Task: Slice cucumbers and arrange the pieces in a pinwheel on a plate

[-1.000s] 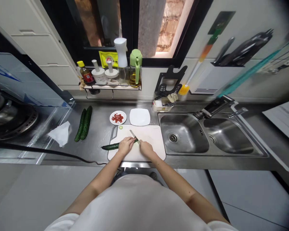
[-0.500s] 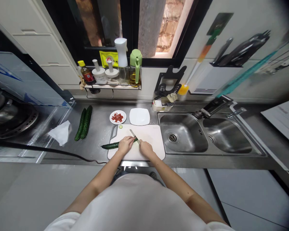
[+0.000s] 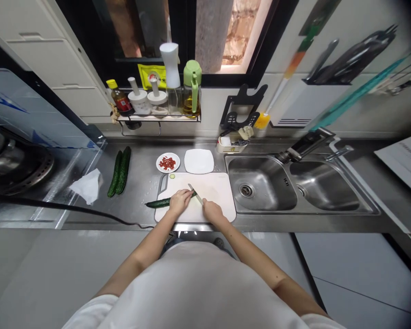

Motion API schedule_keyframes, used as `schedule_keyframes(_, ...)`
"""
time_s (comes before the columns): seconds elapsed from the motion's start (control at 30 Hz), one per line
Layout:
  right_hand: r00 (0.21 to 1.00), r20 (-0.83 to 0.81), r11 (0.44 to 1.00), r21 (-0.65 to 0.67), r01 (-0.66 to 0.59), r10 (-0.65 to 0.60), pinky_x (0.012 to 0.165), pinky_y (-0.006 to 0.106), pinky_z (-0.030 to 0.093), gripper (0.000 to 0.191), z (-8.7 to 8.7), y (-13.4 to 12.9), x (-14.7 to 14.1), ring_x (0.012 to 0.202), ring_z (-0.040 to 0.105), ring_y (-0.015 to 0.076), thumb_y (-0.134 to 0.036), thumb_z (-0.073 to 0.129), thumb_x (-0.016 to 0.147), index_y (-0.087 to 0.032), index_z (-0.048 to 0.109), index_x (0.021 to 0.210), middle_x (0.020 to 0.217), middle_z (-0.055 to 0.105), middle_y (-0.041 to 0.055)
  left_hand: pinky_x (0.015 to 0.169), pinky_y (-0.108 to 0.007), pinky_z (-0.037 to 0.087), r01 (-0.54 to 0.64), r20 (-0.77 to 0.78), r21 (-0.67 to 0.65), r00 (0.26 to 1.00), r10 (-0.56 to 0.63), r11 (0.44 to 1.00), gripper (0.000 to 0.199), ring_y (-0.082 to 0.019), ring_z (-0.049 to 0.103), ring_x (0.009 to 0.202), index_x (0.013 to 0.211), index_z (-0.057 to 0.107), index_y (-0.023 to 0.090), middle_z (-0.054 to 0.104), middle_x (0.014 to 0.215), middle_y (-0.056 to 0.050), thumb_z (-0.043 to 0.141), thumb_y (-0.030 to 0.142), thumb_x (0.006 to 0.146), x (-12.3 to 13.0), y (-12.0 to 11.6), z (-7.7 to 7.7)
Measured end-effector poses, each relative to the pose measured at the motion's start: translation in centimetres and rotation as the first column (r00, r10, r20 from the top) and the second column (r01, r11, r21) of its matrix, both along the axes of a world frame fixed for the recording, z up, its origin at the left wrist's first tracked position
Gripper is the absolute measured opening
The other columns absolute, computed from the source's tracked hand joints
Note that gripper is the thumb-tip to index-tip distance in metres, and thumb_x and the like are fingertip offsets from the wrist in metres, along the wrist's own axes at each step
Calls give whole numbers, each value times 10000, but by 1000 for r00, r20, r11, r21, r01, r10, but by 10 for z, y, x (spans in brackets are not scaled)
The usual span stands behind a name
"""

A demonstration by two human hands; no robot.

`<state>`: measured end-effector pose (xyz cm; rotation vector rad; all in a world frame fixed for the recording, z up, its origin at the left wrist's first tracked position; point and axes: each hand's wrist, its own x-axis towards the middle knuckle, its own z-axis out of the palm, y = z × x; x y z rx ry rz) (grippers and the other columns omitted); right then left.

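Note:
A dark green cucumber (image 3: 158, 203) lies across the white cutting board (image 3: 219, 196), its left end sticking out past the board's edge. Over its right part, my left hand (image 3: 180, 201) is closed, fingers pressing it down. My right hand (image 3: 212, 211) grips the handle of a knife (image 3: 196, 193), whose blade slants up to the left at the cucumber's right end. Whether the blade is in the flesh I cannot tell. A small pale cucumber end piece (image 3: 172, 176) rests near the board's upper left corner.
Behind the board stand a plate of chopped red pieces (image 3: 167, 162) and a white square plate (image 3: 199, 161). Two whole cucumbers (image 3: 119, 172) and a crumpled white cloth or tissue (image 3: 88, 186) lie left. A double sink (image 3: 260, 208) is right. A condiment rack (image 3: 159, 118) hangs behind.
The knife and my right hand have shifted slightly right, away from my left hand. My left hand stays on the cucumber. The whole view has tilted a little.

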<state>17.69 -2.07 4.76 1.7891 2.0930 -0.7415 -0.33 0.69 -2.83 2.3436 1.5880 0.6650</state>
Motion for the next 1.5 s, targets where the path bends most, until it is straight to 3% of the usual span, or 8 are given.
schedule_keyframes(0.6,999,-53,998,69,6,-2,779,287,437,329,-5,33,-23,1002,638,214,-144,332,939,-160,469,1238,1051,671,137,842,-269,482,1,12,1,1000,-1,1000,271,-152,583,953,1126,687,276,669,1046,-40,496,286,933,2,-1,2)
schedule_keyframes(1.2,1000,4,1000,5,-9,9,740,298,418,300,3,-10,15,962,642,235,-154,336,929,-168,510,1172,997,680,140,838,-273,477,1,9,-8,1000,-1,1000,268,-157,587,950,1123,684,274,675,1050,-38,498,280,931,2,-1,2)
schedule_keyframes(1.5,999,37,996,84,22,-25,737,295,397,319,7,-11,29,937,641,228,-258,297,977,-202,528,1191,973,685,117,819,-277,476,-18,-3,-43,1000,18,999,253,-163,615,930,1101,669,263,683,1021,-33,476,275,937,7,-1,13)
